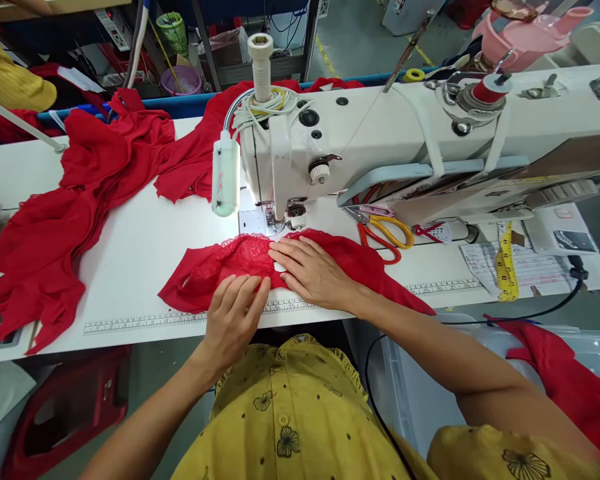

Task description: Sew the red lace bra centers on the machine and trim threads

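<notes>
A red garment piece with lace trim [250, 257] lies on the sewing table, just in front of the sewing machine's needle and presser foot [274, 219]. My left hand [236, 313] has its fingers bent together on the near edge of the red fabric and pinches it. Flat on the fabric to the right rests my right hand [317, 270], fingers stretched out. A small white patch, perhaps a label [279, 267], shows beside the right fingers. The cloth under both hands is hidden.
The sewing machine [380, 127] spans the back, with a lamp [226, 175] hanging left of the needle. Orange-handled scissors [387, 230] lie under its arm. Red garments [100, 193] are heaped left. A tape measure [507, 263] lies on papers at right. A ruler strip [145, 323] lines the front edge.
</notes>
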A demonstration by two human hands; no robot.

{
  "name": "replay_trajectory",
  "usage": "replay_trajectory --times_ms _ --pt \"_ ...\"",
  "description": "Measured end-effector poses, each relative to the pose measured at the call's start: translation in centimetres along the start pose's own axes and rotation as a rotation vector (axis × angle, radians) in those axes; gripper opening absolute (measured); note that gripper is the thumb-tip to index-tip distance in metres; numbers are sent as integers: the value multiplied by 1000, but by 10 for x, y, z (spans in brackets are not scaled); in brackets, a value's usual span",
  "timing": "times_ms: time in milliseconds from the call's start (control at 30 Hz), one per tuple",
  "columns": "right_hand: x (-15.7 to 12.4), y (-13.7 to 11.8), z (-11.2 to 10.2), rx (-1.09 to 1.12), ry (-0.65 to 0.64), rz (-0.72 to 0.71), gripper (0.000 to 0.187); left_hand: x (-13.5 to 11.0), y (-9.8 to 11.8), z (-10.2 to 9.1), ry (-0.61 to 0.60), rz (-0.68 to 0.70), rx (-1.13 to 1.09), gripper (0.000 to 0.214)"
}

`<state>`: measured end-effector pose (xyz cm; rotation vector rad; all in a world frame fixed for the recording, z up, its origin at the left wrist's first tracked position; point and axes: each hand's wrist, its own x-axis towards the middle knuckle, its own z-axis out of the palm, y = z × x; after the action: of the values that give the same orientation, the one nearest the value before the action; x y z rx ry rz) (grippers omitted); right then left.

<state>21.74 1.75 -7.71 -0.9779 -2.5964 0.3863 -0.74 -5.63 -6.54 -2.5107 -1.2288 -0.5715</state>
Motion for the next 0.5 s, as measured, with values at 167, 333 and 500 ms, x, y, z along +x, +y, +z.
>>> replay_trajectory --times_ms 167,333,500 --pt "-1 0 0 -14 5 -6 44 18 -9 20 -108 49 -197 27" --pt "-1 1 -2 9 -8 2 44 27 -18 15 -190 56 -242 17" --pt "-1 2 -1 10 5 -3 44 34 -9 10 -97 145 -70 17"
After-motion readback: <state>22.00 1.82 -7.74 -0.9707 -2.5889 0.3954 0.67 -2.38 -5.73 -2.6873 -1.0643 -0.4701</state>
